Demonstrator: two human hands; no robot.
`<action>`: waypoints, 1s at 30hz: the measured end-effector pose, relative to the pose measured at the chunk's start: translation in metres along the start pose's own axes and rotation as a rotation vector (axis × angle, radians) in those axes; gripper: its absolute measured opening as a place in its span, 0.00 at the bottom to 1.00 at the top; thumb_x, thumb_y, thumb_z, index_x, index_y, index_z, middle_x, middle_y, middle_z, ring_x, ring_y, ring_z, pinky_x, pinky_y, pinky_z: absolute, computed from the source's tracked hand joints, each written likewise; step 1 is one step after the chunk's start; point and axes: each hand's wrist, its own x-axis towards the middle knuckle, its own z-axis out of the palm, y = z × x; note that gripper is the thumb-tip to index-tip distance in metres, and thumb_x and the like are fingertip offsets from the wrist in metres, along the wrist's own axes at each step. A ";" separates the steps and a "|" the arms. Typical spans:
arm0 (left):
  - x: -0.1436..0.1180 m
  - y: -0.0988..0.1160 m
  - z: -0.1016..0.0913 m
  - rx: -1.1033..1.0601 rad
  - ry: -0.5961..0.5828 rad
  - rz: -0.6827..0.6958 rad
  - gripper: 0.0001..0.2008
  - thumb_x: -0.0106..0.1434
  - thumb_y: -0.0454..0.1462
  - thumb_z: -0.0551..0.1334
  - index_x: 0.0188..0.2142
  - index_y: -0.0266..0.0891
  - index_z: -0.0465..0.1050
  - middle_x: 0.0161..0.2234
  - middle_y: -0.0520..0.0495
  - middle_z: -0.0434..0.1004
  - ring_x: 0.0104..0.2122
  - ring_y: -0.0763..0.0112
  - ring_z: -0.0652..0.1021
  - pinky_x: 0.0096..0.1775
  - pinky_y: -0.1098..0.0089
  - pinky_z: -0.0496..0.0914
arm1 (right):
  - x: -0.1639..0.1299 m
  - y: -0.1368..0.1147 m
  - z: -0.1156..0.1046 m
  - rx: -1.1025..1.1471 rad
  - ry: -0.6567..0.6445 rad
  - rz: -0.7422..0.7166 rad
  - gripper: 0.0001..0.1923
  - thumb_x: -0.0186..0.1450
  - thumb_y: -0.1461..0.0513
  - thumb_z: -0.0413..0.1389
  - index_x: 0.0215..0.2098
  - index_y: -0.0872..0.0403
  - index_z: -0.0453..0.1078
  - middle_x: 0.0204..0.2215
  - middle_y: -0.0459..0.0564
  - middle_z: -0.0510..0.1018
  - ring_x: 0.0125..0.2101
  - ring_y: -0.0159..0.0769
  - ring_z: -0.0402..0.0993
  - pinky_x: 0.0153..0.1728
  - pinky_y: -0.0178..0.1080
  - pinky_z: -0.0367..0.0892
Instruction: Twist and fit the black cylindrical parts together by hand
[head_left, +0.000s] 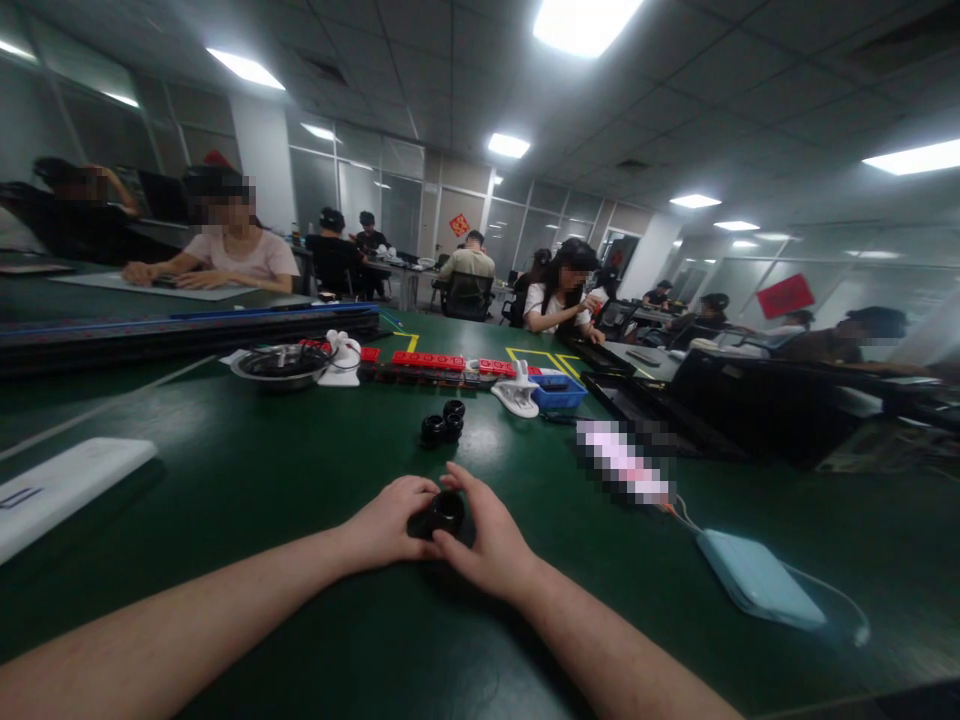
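Head view, entry at this moment, read left to right.

Far left, near edge of the green counter [225, 470]: a flat white slab [64, 485], well apart from the hands.

Left hand [386, 525]: resting on the counter, fingers curled against the left side of a small black ring-shaped part [444, 512]. Grip narrow, closed on the part.

Black part: sits at centre near, between both hands, touching each. Its open round face tilts up and slightly toward the camera. Roughly as wide as deep, so no clear long axis can be read; the lower half is hidden by fingers.

Right hand [487, 545]: thumb laid over the far right of the part, fingers wrapped beneath. Grip narrow, also holding the part. Both hands equally close; neither is nearer.

Farther on the counter, just beyond the hands: a cluster of similar black rings [444, 422], apart from the held one, lying straight ahead of the grip.

Far centre: a metal bowl [279, 365], a row of red blocks [442, 362] running left to right, a blue tray [559, 392].

Right, near: a pale blue flat case [761, 580] with a cable, well apart.

Other people are seated at far counters.
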 end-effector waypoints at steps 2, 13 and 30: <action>0.000 -0.001 0.000 0.019 -0.001 0.000 0.20 0.49 0.46 0.65 0.40 0.39 0.71 0.46 0.44 0.66 0.47 0.55 0.65 0.49 0.59 0.60 | 0.001 0.000 0.000 -0.016 -0.034 0.017 0.40 0.53 0.61 0.58 0.59 0.56 0.45 0.52 0.57 0.63 0.52 0.43 0.60 0.52 0.47 0.57; 0.000 0.008 -0.004 -0.005 0.004 0.013 0.18 0.49 0.42 0.65 0.41 0.40 0.71 0.42 0.46 0.68 0.45 0.58 0.67 0.47 0.61 0.61 | 0.002 0.000 0.006 0.016 0.029 0.089 0.29 0.53 0.66 0.55 0.53 0.53 0.55 0.44 0.52 0.69 0.44 0.39 0.66 0.47 0.43 0.63; 0.000 -0.003 0.004 0.051 0.040 0.031 0.19 0.47 0.41 0.66 0.39 0.40 0.70 0.42 0.46 0.68 0.44 0.59 0.67 0.47 0.63 0.61 | 0.003 0.004 0.017 0.017 0.069 0.057 0.35 0.52 0.68 0.56 0.56 0.54 0.49 0.45 0.54 0.64 0.46 0.40 0.63 0.48 0.45 0.61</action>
